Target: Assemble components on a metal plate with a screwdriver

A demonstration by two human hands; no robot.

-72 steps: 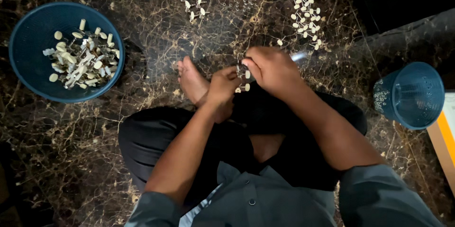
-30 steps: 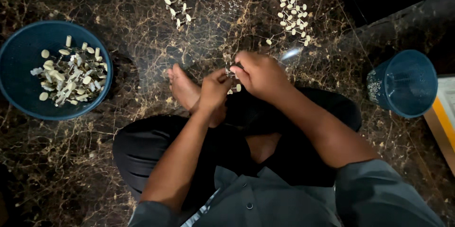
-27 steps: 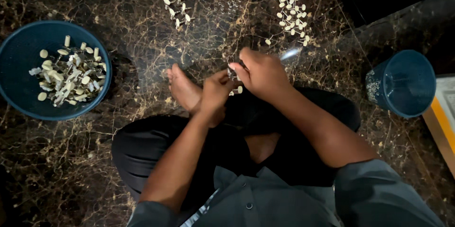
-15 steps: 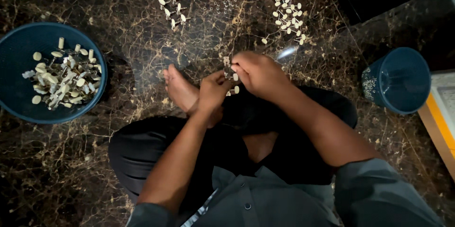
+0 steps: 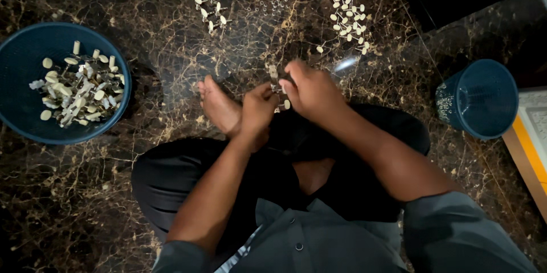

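Mid-batch: left hand (image 5: 257, 108) and right hand (image 5: 310, 88) pinch one small cream piece (image 5: 286, 104); finished rows (image 5: 348, 8) on floor, blue basket (image 5: 23, 130) far from empty.

Flat box (image 5: 527, 142) at right edge, orange-yellow side, pale patterned top, beside dark basket (image 5: 477, 98)

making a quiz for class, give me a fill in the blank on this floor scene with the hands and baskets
1. The person sits cross-legged on a dark marble ____.
2. The wide basket with the cream pieces lies to the person's ____.
3. The left hand and right hand meet over a small part just beside the person's bare ____.
4. The tall basket and the wide basket are both ____ in colour.

Missing words: floor; left; foot; blue
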